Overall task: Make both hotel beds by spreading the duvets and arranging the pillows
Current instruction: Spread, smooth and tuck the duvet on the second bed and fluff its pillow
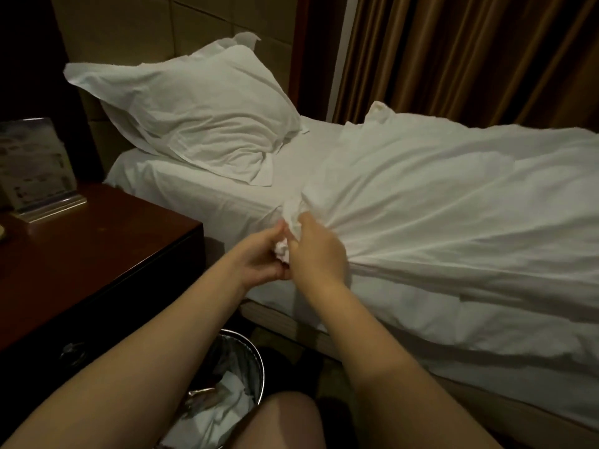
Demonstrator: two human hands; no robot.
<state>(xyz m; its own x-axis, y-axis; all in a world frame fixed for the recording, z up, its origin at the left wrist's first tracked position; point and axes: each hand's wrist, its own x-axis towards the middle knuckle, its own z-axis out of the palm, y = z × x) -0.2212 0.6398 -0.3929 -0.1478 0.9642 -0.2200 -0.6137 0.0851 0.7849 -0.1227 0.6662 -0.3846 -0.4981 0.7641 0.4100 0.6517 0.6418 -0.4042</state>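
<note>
Duvet (453, 196) corner bunched in left hand (259, 257) and right hand (316, 251) — white bed (201, 192), brown curtains (470, 53).

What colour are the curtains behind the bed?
The curtains are golden brown, plain with vertical folds, seen in the head view, the only one.

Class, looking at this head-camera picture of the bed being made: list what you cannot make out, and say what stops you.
1. Second bed: outside the head view.
2. Foot of the duvet: cut off by the right edge.
3. Text on the card stand: too dim and blurred.
4. Bin contents: partly hidden by the left forearm.
5. Duvet corner: bunched inside left hand and right hand.
</note>
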